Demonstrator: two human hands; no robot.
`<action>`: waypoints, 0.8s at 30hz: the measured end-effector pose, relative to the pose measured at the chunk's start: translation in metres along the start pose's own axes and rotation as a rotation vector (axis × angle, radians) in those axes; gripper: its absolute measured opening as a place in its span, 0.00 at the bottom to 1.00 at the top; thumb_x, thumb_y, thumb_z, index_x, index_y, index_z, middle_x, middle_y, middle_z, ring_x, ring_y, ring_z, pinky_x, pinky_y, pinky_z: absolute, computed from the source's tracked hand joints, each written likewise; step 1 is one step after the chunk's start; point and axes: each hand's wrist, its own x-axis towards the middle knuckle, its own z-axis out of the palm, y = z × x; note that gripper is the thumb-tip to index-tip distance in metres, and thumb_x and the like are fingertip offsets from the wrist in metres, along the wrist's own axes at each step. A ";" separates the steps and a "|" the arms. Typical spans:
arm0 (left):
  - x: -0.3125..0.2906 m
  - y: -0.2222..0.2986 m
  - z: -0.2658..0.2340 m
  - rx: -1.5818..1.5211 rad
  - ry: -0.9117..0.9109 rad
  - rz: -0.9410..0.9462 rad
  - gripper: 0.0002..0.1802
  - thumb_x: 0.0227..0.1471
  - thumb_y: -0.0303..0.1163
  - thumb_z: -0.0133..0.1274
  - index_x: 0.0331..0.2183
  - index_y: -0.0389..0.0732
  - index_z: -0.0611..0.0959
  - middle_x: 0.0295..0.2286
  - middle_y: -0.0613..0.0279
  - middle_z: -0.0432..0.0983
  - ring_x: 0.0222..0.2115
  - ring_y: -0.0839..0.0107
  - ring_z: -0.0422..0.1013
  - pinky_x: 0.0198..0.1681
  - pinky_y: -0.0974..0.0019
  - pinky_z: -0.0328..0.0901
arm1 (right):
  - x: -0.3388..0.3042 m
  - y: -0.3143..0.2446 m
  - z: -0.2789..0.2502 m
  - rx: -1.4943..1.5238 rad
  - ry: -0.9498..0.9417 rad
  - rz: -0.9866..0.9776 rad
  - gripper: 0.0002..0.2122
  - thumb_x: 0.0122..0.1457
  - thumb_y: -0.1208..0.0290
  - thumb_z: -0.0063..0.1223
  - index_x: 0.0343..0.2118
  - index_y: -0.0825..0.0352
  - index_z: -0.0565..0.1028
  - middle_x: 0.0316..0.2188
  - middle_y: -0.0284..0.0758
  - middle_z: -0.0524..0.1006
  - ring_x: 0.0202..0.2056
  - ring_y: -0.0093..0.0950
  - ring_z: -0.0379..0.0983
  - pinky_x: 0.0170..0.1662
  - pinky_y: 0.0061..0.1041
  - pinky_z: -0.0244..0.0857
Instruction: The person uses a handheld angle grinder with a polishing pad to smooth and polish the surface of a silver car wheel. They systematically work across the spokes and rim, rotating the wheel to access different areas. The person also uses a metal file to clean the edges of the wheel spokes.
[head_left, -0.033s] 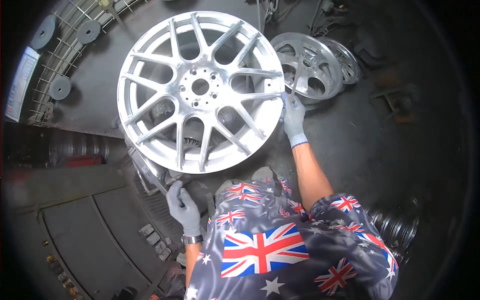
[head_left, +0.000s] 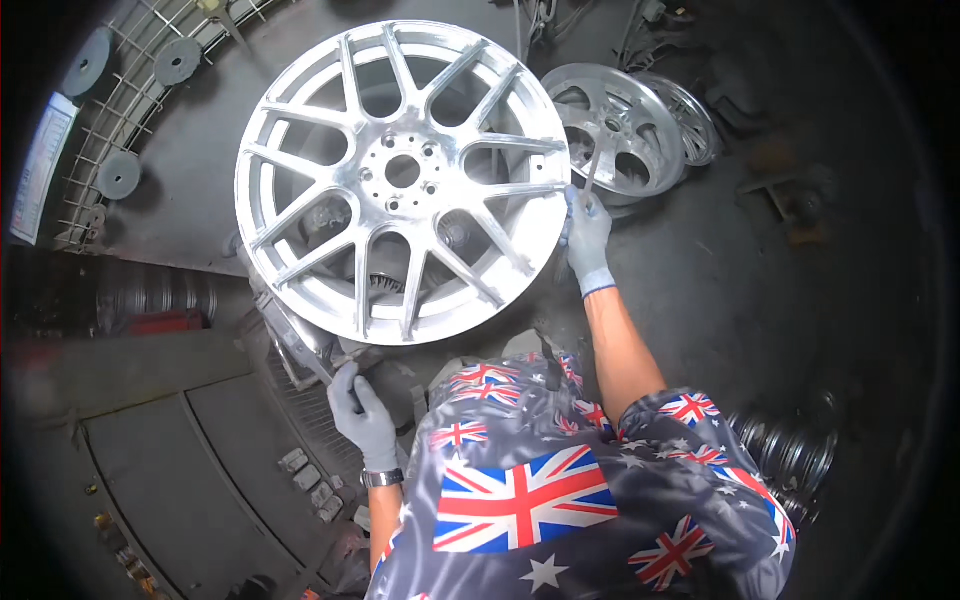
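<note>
A large silver multi-spoke alloy wheel [head_left: 402, 130] faces up in front of me, its bolt holes around a centre bore. My right hand [head_left: 588, 235], in a pale grey glove, is closed around a slim grey stick-like tool [head_left: 594, 165] beside the wheel's right edge. The fingertips appear to touch that rim. Below the wheel's lower left edge, my gloved left hand [head_left: 363, 415] is closed, apart from the rim. From its fingers a thin metal strip [head_left: 322, 370] slants up toward the wheel; its exact kind cannot be made out.
Two more wheels [head_left: 645, 165] lie behind the large one at right. Stacked rims [head_left: 790, 455] stand at lower right. A wire rack [head_left: 135, 110] with grey discs [head_left: 120, 175] rises at upper left. Small pale blocks [head_left: 325, 500] sit on the dark surface at left.
My left hand has shifted slightly left, its wrist tilting a little. The wheel has moved by a hair at most, and my right hand stays almost where it was.
</note>
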 end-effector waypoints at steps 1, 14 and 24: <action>0.008 0.003 -0.009 -0.005 0.003 -0.046 0.11 0.61 0.21 0.51 0.45 0.31 0.82 0.43 0.51 0.79 0.44 0.59 0.75 0.50 0.59 0.69 | -0.007 0.002 0.002 0.006 0.013 -0.013 0.12 0.66 0.61 0.60 0.37 0.66 0.77 0.15 0.22 0.65 0.12 0.13 0.58 0.14 0.19 0.52; 0.085 -0.061 -0.012 -0.227 0.087 -0.275 0.22 0.69 0.35 0.45 0.55 0.28 0.74 0.46 0.51 0.76 0.43 0.64 0.75 0.45 0.61 0.70 | 0.008 -0.007 0.004 -0.126 0.048 -0.064 0.13 0.65 0.60 0.61 0.31 0.65 0.75 0.14 0.22 0.65 0.11 0.14 0.57 0.14 0.20 0.49; 0.073 -0.023 0.029 -0.067 -0.112 -0.396 0.26 0.71 0.41 0.41 0.51 0.24 0.75 0.38 0.48 0.76 0.36 0.62 0.71 0.45 0.60 0.65 | 0.035 -0.011 -0.001 -0.155 0.021 -0.084 0.12 0.66 0.62 0.60 0.34 0.68 0.78 0.15 0.24 0.65 0.11 0.13 0.56 0.13 0.21 0.47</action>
